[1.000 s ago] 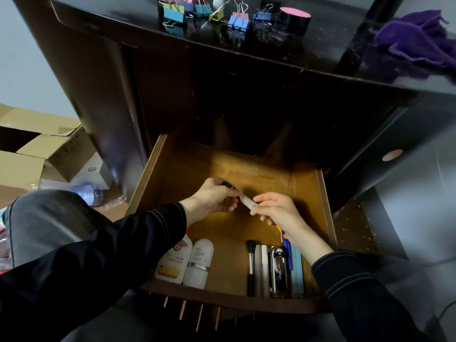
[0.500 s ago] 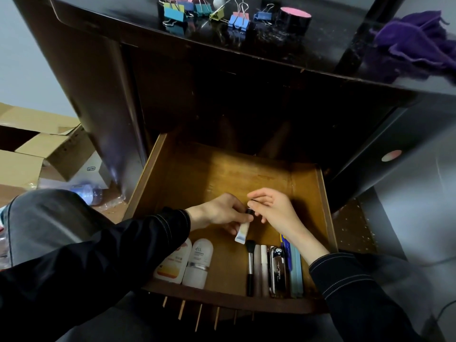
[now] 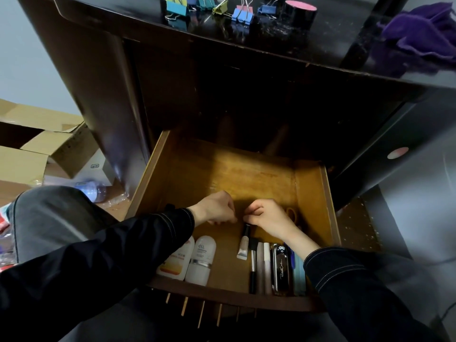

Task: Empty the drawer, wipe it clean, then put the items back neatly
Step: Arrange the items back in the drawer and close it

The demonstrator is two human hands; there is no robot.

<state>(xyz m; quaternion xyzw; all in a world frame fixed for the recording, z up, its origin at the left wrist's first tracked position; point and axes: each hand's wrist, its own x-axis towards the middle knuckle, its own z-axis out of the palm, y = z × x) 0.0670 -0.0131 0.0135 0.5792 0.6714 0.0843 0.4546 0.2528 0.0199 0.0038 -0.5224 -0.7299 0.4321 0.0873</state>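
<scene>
Refilling looks well along; bottles (image 3: pixel 201 262) lie in the drawer (image 3: pixel 158 183); right hand (image 3: pixel 269 219) pinches the tube (image 3: pixel 243 245); left hand (image 3: pixel 217 208) grip unclear; clips (image 3: pixel 243 13) not yet in.

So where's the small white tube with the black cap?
Head view: the tube lies in the wooden drawer, left of the black makeup brush, by the right hand.

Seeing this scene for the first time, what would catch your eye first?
The open wooden drawer at centre, where the left hand and right hand meet over a small white tube. Next, coloured binder clips on the dark cabinet top and a purple cloth at top right.
</scene>
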